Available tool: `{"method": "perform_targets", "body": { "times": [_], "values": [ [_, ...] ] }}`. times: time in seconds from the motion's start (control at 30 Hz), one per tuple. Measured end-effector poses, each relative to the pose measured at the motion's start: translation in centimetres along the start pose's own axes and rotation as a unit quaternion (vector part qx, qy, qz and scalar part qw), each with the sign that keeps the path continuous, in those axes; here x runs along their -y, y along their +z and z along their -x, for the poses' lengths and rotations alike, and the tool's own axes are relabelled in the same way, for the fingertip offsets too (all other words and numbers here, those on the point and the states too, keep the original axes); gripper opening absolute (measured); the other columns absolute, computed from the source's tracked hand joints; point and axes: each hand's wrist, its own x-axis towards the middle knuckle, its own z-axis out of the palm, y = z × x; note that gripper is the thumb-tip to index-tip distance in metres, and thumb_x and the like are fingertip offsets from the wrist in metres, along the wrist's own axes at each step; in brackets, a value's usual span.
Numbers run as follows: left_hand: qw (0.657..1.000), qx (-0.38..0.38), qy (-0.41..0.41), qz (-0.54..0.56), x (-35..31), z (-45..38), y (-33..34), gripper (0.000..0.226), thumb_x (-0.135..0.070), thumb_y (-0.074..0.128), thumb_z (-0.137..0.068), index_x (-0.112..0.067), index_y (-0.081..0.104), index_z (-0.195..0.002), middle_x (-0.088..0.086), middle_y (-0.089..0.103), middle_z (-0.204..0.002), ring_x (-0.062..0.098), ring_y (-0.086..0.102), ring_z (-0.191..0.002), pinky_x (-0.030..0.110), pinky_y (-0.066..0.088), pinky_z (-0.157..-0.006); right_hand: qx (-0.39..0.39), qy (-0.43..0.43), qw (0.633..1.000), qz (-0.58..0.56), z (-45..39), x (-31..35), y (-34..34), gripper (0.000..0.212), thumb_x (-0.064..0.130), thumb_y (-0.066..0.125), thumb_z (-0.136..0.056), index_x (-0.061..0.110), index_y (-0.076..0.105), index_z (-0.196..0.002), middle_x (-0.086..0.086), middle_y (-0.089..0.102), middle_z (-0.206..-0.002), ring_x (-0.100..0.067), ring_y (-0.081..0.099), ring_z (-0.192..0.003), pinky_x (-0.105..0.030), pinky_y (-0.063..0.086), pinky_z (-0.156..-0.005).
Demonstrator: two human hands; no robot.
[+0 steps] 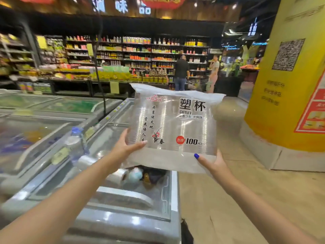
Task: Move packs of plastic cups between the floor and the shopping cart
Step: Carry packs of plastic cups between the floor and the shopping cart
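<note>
A clear pack of plastic cups (175,127), printed with black characters and "100 PCS", is held up at chest height in front of me. My left hand (125,147) grips its lower left corner, thumb on the front. My right hand (213,163) grips the lower right edge, its blue-nailed thumb on the front and its fingers hidden behind the pack. No shopping cart is in view.
Glass-topped chest freezers (52,138) fill the left and run under my arms, with a plastic bag roll (119,176) and small items on one lid. A yellow pillar (290,85) stands at right. Wooden floor (246,191) lies between. Two shoppers (181,73) stand by far shelves.
</note>
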Motion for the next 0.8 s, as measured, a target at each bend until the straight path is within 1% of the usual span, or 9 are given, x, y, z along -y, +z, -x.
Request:
{"method": "perform_targets", "body": {
  "times": [0.07,0.17,0.33,0.4,0.47,0.53,0.6,0.7,0.8],
  "values": [
    [0.999,-0.042,-0.007,0.004,-0.2,2.5,-6.4,0.11,-0.033,0.088,-0.066,-0.027,0.02,-0.151,-0.001,0.055,-0.126,0.015,0.067,-0.089,0.015,0.053,-0.062,0.045,-0.014,0.999,-0.008,-0.2,2.2,5.6,0.084,0.055,0.081,-0.061,0.028,0.038,-0.128,0.008,0.063,-0.12,0.004,0.061,-0.098,-0.011,0.048,-0.075],
    [0.994,-0.11,-0.006,0.013,-1.5,7.9,-15.8,0.11,-0.04,0.093,-0.053,-0.029,0.031,-0.144,0.0,0.063,-0.123,0.018,0.07,-0.093,0.023,0.057,-0.069,0.108,-0.03,0.994,-0.006,0.2,5.7,14.8,0.07,0.036,0.079,-0.08,0.029,0.029,-0.129,0.011,0.057,-0.118,0.002,0.056,-0.093,-0.005,0.044,-0.067],
    [0.97,-0.242,-0.015,0.003,-3.2,19.7,-31.2,0.136,-0.05,0.096,-0.027,-0.028,0.03,-0.144,0.007,0.065,-0.123,0.027,0.071,-0.097,0.041,0.058,-0.074,0.218,-0.051,0.974,-0.028,4.4,10.1,32.4,0.068,0.03,0.076,-0.082,0.018,0.036,-0.135,-0.004,0.062,-0.122,-0.007,0.061,-0.095,-0.017,0.05,-0.07],
    [0.96,-0.28,-0.019,0.004,-3.6,24.9,-36.9,0.138,-0.048,0.097,-0.027,-0.027,0.029,-0.146,0.008,0.066,-0.122,0.026,0.071,-0.095,0.037,0.059,-0.068,0.262,-0.055,0.962,-0.044,7.0,11.3,39.9,0.061,0.027,0.08,-0.08,0.023,0.039,-0.125,-0.003,0.065,-0.115,-0.007,0.062,-0.091,-0.016,0.053,-0.068],
    [0.944,-0.329,-0.018,-0.018,-3.5,30.1,-42.8,0.134,-0.053,0.096,-0.027,-0.023,0.034,-0.142,0.007,0.067,-0.121,0.023,0.071,-0.095,0.037,0.058,-0.071,0.311,-0.055,0.947,-0.063,10.1,12.4,47.2,0.069,0.037,0.084,-0.07,0.028,0.04,-0.122,-0.003,0.065,-0.117,-0.012,0.065,-0.094,-0.029,0.057,-0.077],
    [0.926,-0.376,-0.025,-0.032,-3.7,35.4,-47.4,0.128,-0.057,0.094,-0.024,-0.026,0.039,-0.135,0.006,0.067,-0.119,0.022,0.071,-0.093,0.038,0.059,-0.072,0.36,-0.073,0.928,-0.061,13.5,13.5,54.1,0.076,0.046,0.08,-0.065,0.03,0.039,-0.126,0.005,0.065,-0.115,-0.009,0.064,-0.097,-0.028,0.053,-0.079],
    [0.906,-0.421,-0.043,-0.026,-3.6,40.6,-51.8,0.135,-0.056,0.094,-0.023,-0.031,0.032,-0.14,0.005,0.063,-0.123,0.027,0.069,-0.097,0.044,0.058,-0.077,0.395,-0.08,0.913,-0.066,16.7,14.7,60.3,0.069,0.038,0.084,-0.073,0.029,0.041,-0.126,0.007,0.064,-0.112,-0.007,0.064,-0.097,-0.024,0.053,-0.078],
    [0.874,-0.482,-0.056,-0.03,-3.7,47.7,-56.9,0.14,-0.057,0.094,-0.026,-0.028,0.028,-0.146,0.008,0.061,-0.127,0.03,0.068,-0.102,0.05,0.055,-0.087,0.457,-0.075,0.883,-0.077,21.2,16.2,68.8,0.062,0.029,0.085,-0.073,0.026,0.045,-0.12,0.003,0.065,-0.114,-0.013,0.067,-0.098,-0.036,0.057,-0.087],
    [0.838,-0.541,-0.071,-0.029,-3.5,52.9,-61.0,0.121,-0.044,0.093,-0.05,-0.026,0.024,-0.148,0.004,0.063,-0.116,0.027,0.07,-0.088,0.037,0.06,-0.067,0.515,-0.082,0.848,-0.094,25.0,17.5,76.1,0.064,0.023,0.084,-0.077,0.018,0.042,-0.126,0.004,0.065,-0.111,0.0,0.067,-0.091,-0.019,0.055,-0.075]
  ]
}}
